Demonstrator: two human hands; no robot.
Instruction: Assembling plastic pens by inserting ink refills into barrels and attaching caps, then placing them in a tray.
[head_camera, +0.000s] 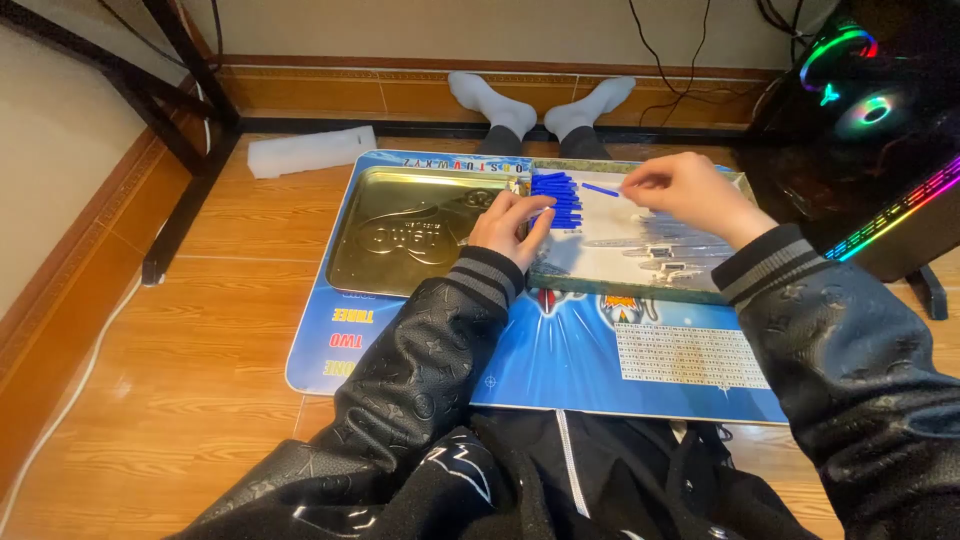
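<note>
— Fingers first: our right hand (690, 190) has thumb and forefinger pinched together on one thin blue stick (601, 189), held just above the white board (620, 262) and a little to the right of the row.

— And the left hand (510, 225)?

— Its fingers lie loosely curled, slightly apart, with the tips pressed against the lower edge of the row of blue sticks (557, 200), which sits at the top left corner of the board. It clamps nothing; it steadies the pile.

— So which step are we in?

— We judge that we are in the middle of laying sticks side by side: one in the air, the rest already stacked in parallel. The next move calls for lining the held stick up with the others and setting it down gently, so the row is not knocked askew.

— Materials?

— The sticks look like smooth plastic, straight and slim, all one bright blue. The board is flat, pale and matt, with grey ship shapes printed on it. To its left lies a gold tin lid (420, 232), shiny, embossed, with a raised rim. Both rest on a glossy blue printed mat (560, 360) on the orange wooden floor (200, 350). Our sleeves are dark, patterned, with striped knit cuffs.
</note>
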